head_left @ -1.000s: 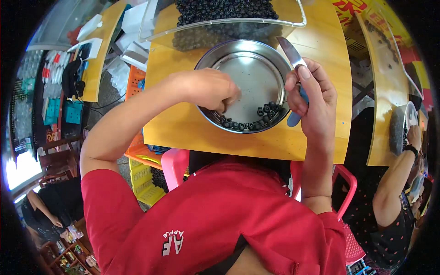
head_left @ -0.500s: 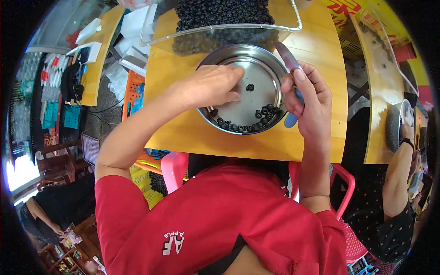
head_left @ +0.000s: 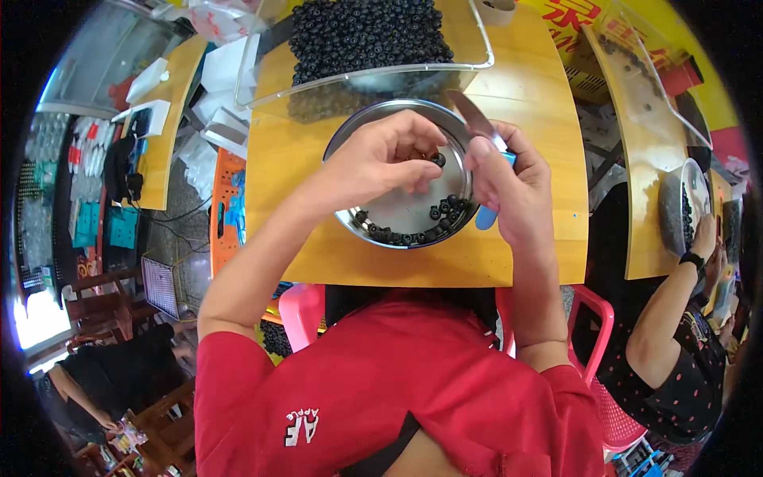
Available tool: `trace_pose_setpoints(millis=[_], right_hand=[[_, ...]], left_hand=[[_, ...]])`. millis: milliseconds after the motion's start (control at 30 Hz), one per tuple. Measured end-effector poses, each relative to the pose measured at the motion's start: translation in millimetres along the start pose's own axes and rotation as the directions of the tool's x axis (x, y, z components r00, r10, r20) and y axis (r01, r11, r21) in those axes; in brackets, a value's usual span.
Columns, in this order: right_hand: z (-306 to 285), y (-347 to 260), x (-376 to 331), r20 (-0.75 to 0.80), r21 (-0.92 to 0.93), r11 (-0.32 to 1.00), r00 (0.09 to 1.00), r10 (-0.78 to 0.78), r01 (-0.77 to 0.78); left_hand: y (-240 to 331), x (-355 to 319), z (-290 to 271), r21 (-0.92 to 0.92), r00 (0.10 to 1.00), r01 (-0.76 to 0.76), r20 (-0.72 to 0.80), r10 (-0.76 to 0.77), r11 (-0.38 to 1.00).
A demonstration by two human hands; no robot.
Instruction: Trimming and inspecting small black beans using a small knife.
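Observation:
A round steel bowl [head_left: 340, 141] stands on the table in front of me, with several small black round pieces [head_left: 421, 238] gathered along its near side. Over the bowl, my left hand [head_left: 389, 153] pinches one black piece [head_left: 439, 160] between thumb and fingertips. My right hand [head_left: 515, 187], at the bowl's right rim, is closed around a small knife [head_left: 473, 118] with a blue handle. The blade points up and to the left, beyond the held piece. What exactly the black pieces are, I cannot tell.
Behind the bowl, a clear plastic bin [head_left: 485, 67] holds a heap of similar black pieces on the yellow wooden table [head_left: 532, 254]. An orange crate [head_left: 226, 191] is at the table's left. On the right, another person's hand [head_left: 704, 237] reaches to a separate bowl.
My left hand has picked a black piece from the bowl's floor and moved it toward the knife. The knife stays in my right hand. My view has shifted slightly.

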State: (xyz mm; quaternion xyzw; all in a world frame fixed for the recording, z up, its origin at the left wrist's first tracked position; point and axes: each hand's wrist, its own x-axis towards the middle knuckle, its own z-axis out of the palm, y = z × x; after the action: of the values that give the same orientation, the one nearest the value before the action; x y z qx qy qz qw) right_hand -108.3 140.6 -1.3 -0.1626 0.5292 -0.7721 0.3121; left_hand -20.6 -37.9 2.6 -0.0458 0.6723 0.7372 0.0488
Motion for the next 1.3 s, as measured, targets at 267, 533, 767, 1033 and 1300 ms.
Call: trace_pose_setpoints(millis=[267, 533, 767, 1033, 1300], right_hand=[[12, -2, -9, 0.078, -0.011, 0.998, 0.995, 0.064, -0.064], [16, -7, -12, 0.123, 0.061, 0.992, 0.987, 0.105, -0.114], [19, -4, -11, 0.186, 0.098, 0.989, 0.978, 0.093, -0.113], [22, 0, -15, 0.140, 0.104, 0.993, 0.989, 0.042, -0.057], [28, -7, -20, 0.224, -0.173, 0.962, 0.959, -0.171, 0.212]], left_hand=[[3, -17, 19, -0.253, 0.980, -0.179, -0.132, 0.149, 0.951], [4, -20, 27, -0.248, 0.961, -0.253, -0.180, 0.212, 0.935], [-13, -24, 31, -0.560, 0.972, -0.232, -0.157, 0.173, 0.796], [-17, -22, 33, -0.744, 0.981, -0.189, -0.110, 0.162, 0.640], [-20, -21, 35, -0.725, 0.967, -0.247, -0.228, 0.114, 0.643]])
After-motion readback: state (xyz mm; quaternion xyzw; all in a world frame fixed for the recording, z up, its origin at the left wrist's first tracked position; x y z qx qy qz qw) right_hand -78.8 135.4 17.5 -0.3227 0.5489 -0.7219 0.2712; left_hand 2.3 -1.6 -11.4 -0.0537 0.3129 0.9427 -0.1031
